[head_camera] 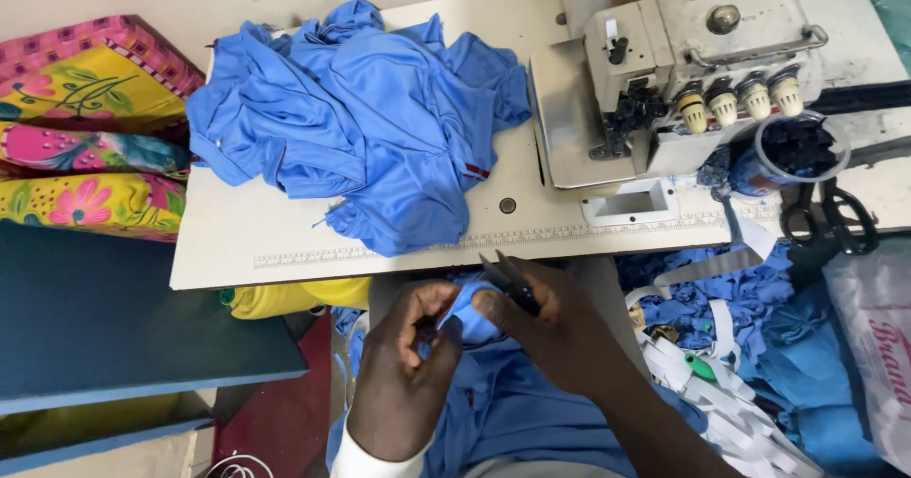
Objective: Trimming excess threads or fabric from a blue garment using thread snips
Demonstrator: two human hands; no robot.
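Below the edge of the cream sewing table (pixel 285 241), the left hand (pixel 403 374) pinches a fold of blue fabric (pixel 474 321) while the right hand (pixel 550 331) grips small dark thread snips (pixel 508 279), near a heaped blue garment (pixel 370 117) and grey overlock machine (pixel 683 70).

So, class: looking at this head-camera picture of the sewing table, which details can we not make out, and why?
- Head view: what the thread snips are cutting; the right hand and folded blue cloth cover it.
- Left hand: its fingertips are curled into the cloth.
- Black scissors: blades hidden behind a cup.
- Sewing machine: needle area too dark.
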